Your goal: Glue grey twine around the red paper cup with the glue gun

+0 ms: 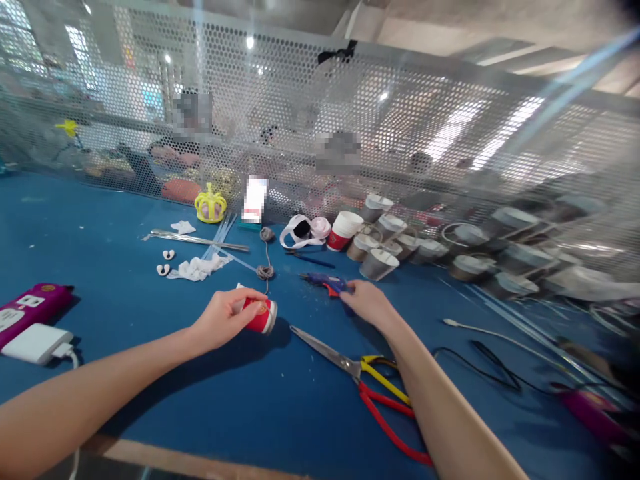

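My left hand (230, 319) is closed around a small red and white paper cup (260, 316), tipped on its side just above the blue table. Further right, the fingers of my right hand (367, 300) are wrapped on the handle end of a blue glue gun (324, 281) with a red trigger, its nozzle facing left. Open-bladed or closed I cannot fully tell, large scissors (345, 363) with red and yellow handles lie below, partly under my right forearm. Grey cord (265, 272) lies in small bundles beyond the cup.
Several paper cups (380, 263) and a red and white cup stack (344, 231) stand at the back right. Glue sticks, a yellow crown (210, 204), a phone (254, 200) and white scraps (200, 267) lie further left. A purple power strip (43, 303) sits far left. Perforated metal panels (280, 100) border the back.
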Motion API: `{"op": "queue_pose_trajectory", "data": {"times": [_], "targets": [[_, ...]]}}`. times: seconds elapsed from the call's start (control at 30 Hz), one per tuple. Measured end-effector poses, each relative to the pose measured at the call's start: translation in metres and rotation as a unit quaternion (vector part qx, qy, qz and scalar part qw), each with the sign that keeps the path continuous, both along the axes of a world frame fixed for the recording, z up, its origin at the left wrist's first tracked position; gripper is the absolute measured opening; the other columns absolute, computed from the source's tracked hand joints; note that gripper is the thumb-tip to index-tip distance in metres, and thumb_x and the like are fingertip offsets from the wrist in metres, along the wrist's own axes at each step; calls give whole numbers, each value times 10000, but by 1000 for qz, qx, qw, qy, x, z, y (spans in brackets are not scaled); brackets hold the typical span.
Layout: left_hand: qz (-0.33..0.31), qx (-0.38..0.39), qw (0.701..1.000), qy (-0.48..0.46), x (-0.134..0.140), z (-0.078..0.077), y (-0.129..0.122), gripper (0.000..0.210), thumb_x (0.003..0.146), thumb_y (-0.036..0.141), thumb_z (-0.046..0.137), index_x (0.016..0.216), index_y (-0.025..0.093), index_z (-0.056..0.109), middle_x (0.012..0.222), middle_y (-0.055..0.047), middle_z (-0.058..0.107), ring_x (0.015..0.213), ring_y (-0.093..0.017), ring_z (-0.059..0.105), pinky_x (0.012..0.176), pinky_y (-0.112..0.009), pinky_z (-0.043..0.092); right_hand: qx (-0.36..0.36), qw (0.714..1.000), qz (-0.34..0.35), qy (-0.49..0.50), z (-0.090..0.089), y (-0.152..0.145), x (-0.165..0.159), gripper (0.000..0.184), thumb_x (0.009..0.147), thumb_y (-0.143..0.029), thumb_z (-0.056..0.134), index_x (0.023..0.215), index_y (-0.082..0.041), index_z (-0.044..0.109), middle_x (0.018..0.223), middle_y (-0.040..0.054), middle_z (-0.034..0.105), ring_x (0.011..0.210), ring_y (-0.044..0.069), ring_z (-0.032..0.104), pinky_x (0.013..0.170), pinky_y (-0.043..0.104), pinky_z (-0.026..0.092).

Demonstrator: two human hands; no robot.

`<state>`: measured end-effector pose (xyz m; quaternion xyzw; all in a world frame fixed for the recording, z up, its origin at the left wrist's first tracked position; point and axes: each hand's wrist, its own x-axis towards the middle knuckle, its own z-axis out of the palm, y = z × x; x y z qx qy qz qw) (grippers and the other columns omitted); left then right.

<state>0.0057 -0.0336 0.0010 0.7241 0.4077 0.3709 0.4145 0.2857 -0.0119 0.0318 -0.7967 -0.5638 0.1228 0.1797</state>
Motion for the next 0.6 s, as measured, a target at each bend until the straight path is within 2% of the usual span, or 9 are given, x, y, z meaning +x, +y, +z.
{"op": "queue_pose_trajectory", "data": {"times": [0.07, 0.1, 0.2, 0.3, 0.33, 0.4, 0.43, 0.5, 0.6], "targets": [[9, -1, 1000, 17, -1, 0, 2, 289, 796, 310, 490, 940, 138, 672, 820, -60, 697, 638, -133, 592, 559, -198, 449, -30, 999, -12, -21, -12, 5, 3, 292, 848, -296, 534, 1099, -147, 551, 1114, 92, 569, 943, 213, 574, 793, 404, 479], [12, -1, 1000, 24, -1, -1, 2, 295, 797, 311, 486, 949, 137, 669, 805, -58, 696, 616, -127, 586, 545, -196, 444, -34, 999, -19, -29, -18, 7, 3, 297, 850, -293, 533, 1113, -156, 540, 1136, 89, 554, 951, 204, 568, 794, 400, 479], [12, 4, 1000, 26, -2, -2, 3, 290, 799, 297, 480, 958, 139, 663, 834, -62, 697, 619, -123, 585, 552, -196, 448, -25, 998, -39, -35, -24, 11, -1, 292, 775, -166, 588, 1053, -78, 568, 1068, 179, 586, 979, 280, 561, 808, 413, 448], [11, 20, 1000, 13, -2, -5, 4, 272, 802, 283, 482, 950, 144, 662, 863, -61, 697, 652, -123, 597, 587, -198, 462, 3, 999, -50, -12, -12, 5, -6, 371, 727, -113, 563, 1086, -29, 517, 997, 221, 615, 951, 323, 578, 775, 408, 441], [10, 28, 999, 15, -2, -6, 5, 266, 803, 280, 484, 946, 145, 662, 846, -58, 698, 654, -122, 597, 592, -198, 463, 17, 999, -49, 1, -5, 0, -8, 396, 733, -137, 559, 1112, -44, 489, 1001, 207, 619, 934, 308, 589, 762, 394, 448], [8, 45, 999, 25, -2, -9, 5, 261, 806, 280, 487, 942, 144, 663, 781, -48, 695, 634, -120, 589, 581, -199, 457, 39, 998, -18, 43, 9, -15, -15, 371, 758, -235, 551, 1107, -134, 474, 970, 112, 648, 827, 220, 625, 693, 314, 482], [7, 52, 998, 32, -2, -10, 5, 262, 807, 281, 487, 943, 141, 662, 748, -45, 691, 618, -119, 581, 572, -199, 452, 38, 996, 11, 81, 15, -24, -21, 318, 750, -283, 565, 1038, -163, 504, 867, 62, 668, 737, 185, 633, 637, 278, 491], [5, 61, 997, 43, -2, -11, 6, 264, 809, 282, 487, 947, 136, 658, 713, -40, 683, 590, -114, 565, 561, -202, 443, 14, 974, 70, 217, 23, -40, -34, 252, 720, -390, 589, 810, -157, 553, 636, 32, 642, 584, 167, 610, 549, 265, 480], [9, 65, 996, 54, -4, -11, 9, 262, 811, 283, 487, 951, 137, 655, 736, -41, 684, 598, -112, 565, 577, -208, 443, 6, 957, 110, 268, 26, -58, -56, 273, 702, -427, 596, 723, -155, 576, 626, 46, 663, 528, 146, 602, 546, 260, 483]]}}
